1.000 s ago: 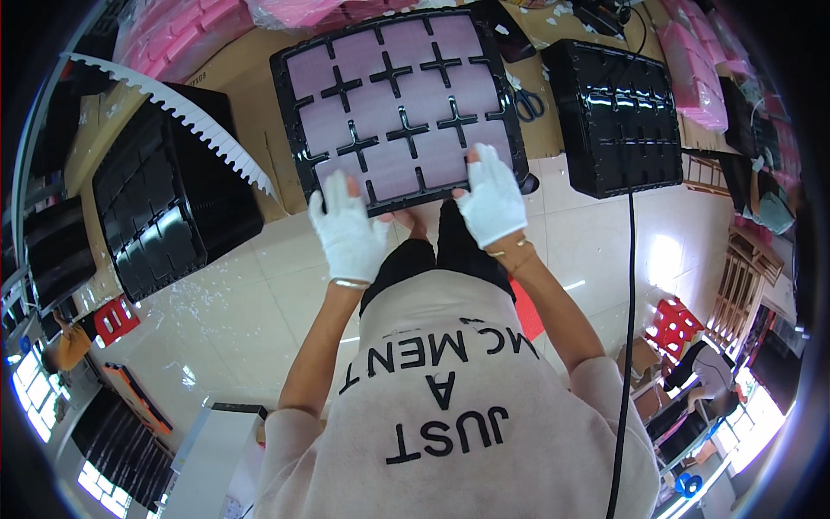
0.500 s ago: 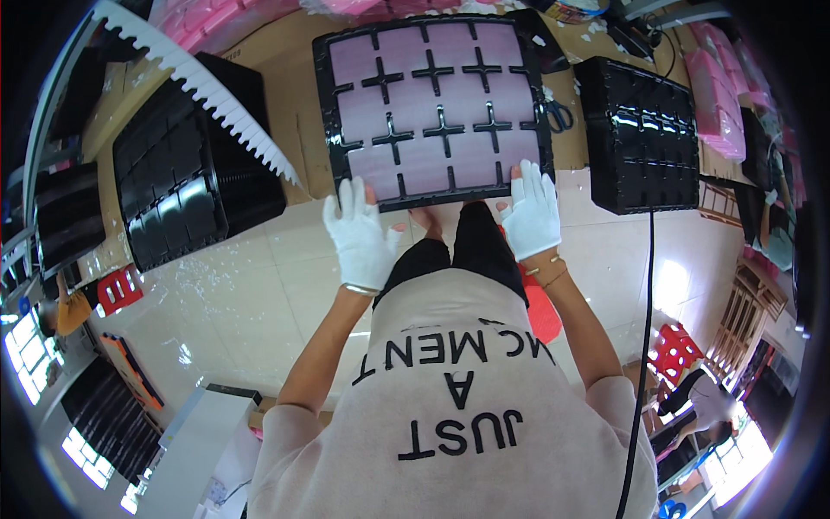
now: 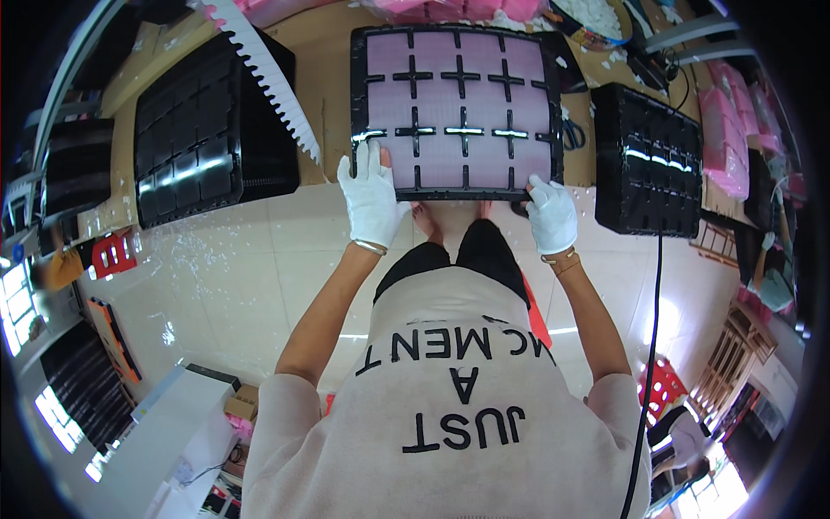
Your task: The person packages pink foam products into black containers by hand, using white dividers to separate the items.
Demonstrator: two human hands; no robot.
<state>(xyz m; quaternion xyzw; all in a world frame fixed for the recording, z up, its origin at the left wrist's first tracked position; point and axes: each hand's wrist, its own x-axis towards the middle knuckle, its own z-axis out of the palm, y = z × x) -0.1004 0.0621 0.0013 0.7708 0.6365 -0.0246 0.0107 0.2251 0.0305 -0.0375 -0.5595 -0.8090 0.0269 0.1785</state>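
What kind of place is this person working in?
It looks like a small workshop or packing room. Gloved hands, left hand and right hand, hold a black gridded tray filled with pink pads. More black trays stand alongside, pink foam stacks sit nearby, and white scraps litter the floor.

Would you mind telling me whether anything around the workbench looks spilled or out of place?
Yes: small white scraps are scattered across the tiled floor below the bench, like spilled offcuts. The black tray with pink inserts sits square, with both gloved hands at its near edge.
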